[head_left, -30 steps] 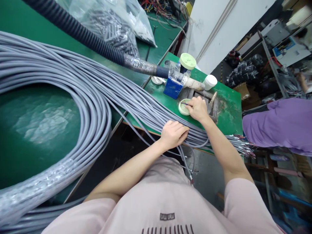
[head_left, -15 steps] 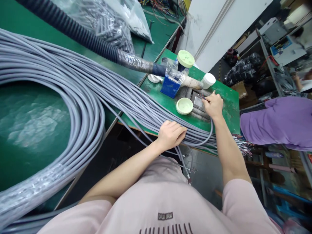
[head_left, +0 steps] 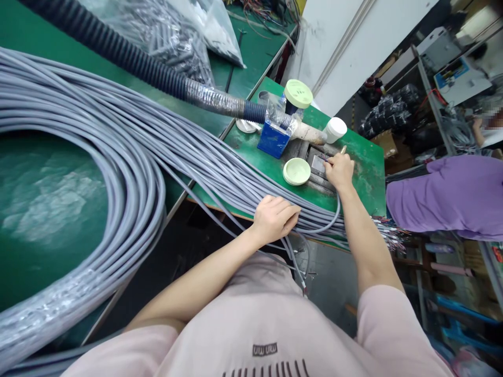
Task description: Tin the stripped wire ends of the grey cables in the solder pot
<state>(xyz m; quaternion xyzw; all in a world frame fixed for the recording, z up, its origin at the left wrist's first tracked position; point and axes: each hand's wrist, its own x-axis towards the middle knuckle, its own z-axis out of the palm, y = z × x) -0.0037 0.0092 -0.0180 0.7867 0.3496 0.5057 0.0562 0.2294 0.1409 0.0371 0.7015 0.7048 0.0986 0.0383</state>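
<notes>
Black hose (head_left: 118,47) spans the desk (head_left: 367,173), its end near a white jar (head_left: 335,130). Green dish (head_left: 297,181) stands open. Right hand (head_left: 340,170) pinches one cable (head_left: 338,206); left hand (head_left: 275,215) overlies cable bundle (head_left: 220,162), grip indeterminate.

Pinches a looped gray cable (head_left: 338,204) near its wire end (head_left: 323,158) in the right hand (head_left: 340,170), by a silvery plate (head_left: 318,164); rests the left hand (head_left: 275,217) on the thick bundle (head_left: 220,162); has a pale green dish (head_left: 297,172) and blue box (head_left: 273,140) close by on the table (head_left: 369,167)

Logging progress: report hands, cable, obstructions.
Right hand pinching one grey cable near its end, at silvery square. Left hand on cable bundle. Hose end close by.
</notes>
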